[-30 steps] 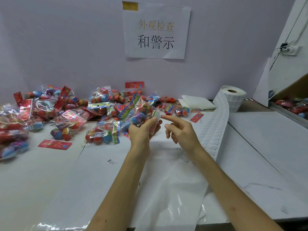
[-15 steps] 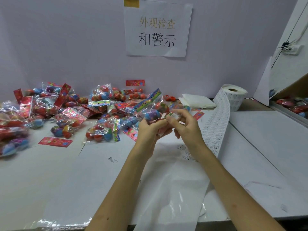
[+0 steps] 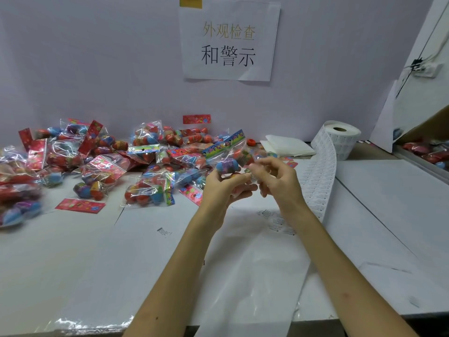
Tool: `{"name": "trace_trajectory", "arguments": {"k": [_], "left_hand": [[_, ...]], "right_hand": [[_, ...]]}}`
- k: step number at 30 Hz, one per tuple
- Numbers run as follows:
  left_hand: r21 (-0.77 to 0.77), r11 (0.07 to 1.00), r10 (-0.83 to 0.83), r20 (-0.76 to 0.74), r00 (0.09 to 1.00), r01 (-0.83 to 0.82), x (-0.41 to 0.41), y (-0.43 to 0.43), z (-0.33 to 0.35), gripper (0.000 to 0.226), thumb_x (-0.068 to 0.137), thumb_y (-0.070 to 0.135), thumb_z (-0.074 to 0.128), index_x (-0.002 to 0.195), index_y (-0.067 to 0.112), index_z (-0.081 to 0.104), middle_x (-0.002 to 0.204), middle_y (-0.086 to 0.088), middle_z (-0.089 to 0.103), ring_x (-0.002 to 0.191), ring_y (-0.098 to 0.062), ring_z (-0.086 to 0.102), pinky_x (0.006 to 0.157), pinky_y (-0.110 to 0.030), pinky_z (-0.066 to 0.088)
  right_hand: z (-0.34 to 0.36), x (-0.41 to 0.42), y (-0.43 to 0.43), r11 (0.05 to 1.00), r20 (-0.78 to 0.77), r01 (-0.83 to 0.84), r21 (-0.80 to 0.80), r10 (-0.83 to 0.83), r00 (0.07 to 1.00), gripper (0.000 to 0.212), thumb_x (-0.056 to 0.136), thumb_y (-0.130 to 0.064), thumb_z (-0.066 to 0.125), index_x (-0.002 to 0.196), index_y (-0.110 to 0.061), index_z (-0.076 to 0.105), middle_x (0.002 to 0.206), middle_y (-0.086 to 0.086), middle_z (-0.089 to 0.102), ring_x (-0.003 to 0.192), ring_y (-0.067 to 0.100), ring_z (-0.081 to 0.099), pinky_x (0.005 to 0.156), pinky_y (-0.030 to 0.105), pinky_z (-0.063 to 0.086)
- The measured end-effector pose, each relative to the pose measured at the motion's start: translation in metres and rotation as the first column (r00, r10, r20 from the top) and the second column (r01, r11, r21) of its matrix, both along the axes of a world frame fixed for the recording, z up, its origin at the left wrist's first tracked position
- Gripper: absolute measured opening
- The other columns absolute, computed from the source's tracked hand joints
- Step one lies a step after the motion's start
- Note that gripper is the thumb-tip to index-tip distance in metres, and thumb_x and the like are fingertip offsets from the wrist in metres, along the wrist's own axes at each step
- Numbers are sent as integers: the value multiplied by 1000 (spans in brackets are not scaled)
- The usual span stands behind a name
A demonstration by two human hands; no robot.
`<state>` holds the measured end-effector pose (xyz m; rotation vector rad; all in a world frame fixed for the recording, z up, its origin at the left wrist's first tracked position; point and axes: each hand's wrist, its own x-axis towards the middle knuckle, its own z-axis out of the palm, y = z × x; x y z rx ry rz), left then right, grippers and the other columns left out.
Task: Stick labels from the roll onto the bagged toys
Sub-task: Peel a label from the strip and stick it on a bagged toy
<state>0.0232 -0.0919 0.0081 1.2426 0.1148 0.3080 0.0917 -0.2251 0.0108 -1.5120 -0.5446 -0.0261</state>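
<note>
White table (image 3: 60, 263) against a lilac wall (image 3: 97, 69). Left hand (image 3: 226, 188) grips a bagged toy (image 3: 227, 164); right hand (image 3: 277, 181) pinches the bag's edge. Label roll (image 3: 342, 139) stands at right.

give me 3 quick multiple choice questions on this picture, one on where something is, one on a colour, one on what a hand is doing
1. Where does the label roll stand on the table?
A. at the front left edge
B. at the back right, near the wall
C. in the middle, at the front

2. What colour is the tape atop the wall sign?
A. yellow
B. green
C. black

3. What is the left hand doing?
A. lying flat on the table
B. gripping the roll
C. holding a bagged toy

Answers: 1 B, the roll stands far right at the back; 2 A, a yellow piece tops the sheet; 3 C, its fingers curl round the bag above the table.
</note>
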Motion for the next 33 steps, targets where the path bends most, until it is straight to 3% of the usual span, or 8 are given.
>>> {"name": "trace_trajectory", "arguments": {"k": [2, 9, 14, 17, 21, 25, 31, 33], "left_hand": [[8, 1000, 14, 2, 1000, -14, 0, 1, 0, 41, 92, 8, 71, 131, 1, 57, 86, -5, 76, 82, -27, 76, 76, -34, 62], [-27, 1000, 2, -8, 1000, -2, 1, 0, 1, 40, 95, 10, 68, 132, 2, 55, 84, -2, 77, 77, -23, 75, 71, -29, 61], [-43, 995, 90, 6, 996, -90, -1, -1, 1, 39, 95, 16, 70, 130, 4, 57, 87, -5, 77, 75, -22, 75, 69, -30, 60], [-42, 989, 143, -15, 990, -144, -1, 0, 2, 53, 96, 21, 70, 141, 4, 48, 101, -15, 77, 78, -24, 75, 72, -32, 61], [-41, 984, 172, -25, 985, -173, 2, 1, 2, 65, 97, 23, 68, 150, 2, 38, 114, -22, 73, 83, -27, 75, 78, -36, 62], [16, 980, 197, -9, 980, -197, 1, -2, 1, 54, 96, 23, 70, 140, 6, 45, 112, -22, 73, 78, -26, 76, 75, -36, 63], [13, 974, 228, -22, 973, -228, -1, -1, 1, 52, 95, 21, 71, 139, 6, 48, 116, -22, 71, 96, -36, 74, 83, -43, 63], [22, 971, 239, -3, 971, -239, -1, -1, 2, 45, 95, 21, 70, 133, 8, 51, 115, -21, 72, 95, -35, 75, 79, -41, 63]], "right_hand": [[-1, 0, 0, 999, 63, -11, -31, 13, 998, 24, 85, -33, 76, 88, -10, 71, 69, 5, 58, 54, 19, 50, 53, 31, 46], [0, 6, -5, 987, -94, -117, 108, 127, 987, 36, 98, -28, 65, 88, 6, 61, 68, 9, 56, 57, 18, 51, 55, 29, 46], [-2, 2, -2, 991, -1, -131, 10, 131, 991, 22, 87, -35, 72, 95, -15, 72, 69, 0, 61, 58, 19, 54, 58, 28, 50], [-3, 2, -2, 977, -25, -212, 32, 213, 977, 9, 95, -25, 68, 95, -21, 76, 74, 2, 65, 62, 17, 56, 62, 26, 52], [-1, 2, -3, 964, -97, -256, 67, 261, 960, 21, 102, -16, 57, 99, -18, 77, 81, 6, 68, 66, 17, 58, 63, 28, 52], [-4, 1, 1, 983, -58, -181, 4, 181, 982, 23, 91, -31, 71, 105, -13, 71, 76, 3, 64, 63, 16, 59, 62, 29, 52], [-6, -1, 2, 981, 4, -175, -87, 176, 984, 38, 84, -3, 79, 109, -26, 63, 91, 5, 69, 73, 18, 68, 65, 28, 56], [-6, -2, 2, 980, 4, -187, -72, 187, 982, 38, 84, -3, 78, 110, -27, 63, 91, 5, 68, 71, 18, 66, 65, 29, 56]]}}
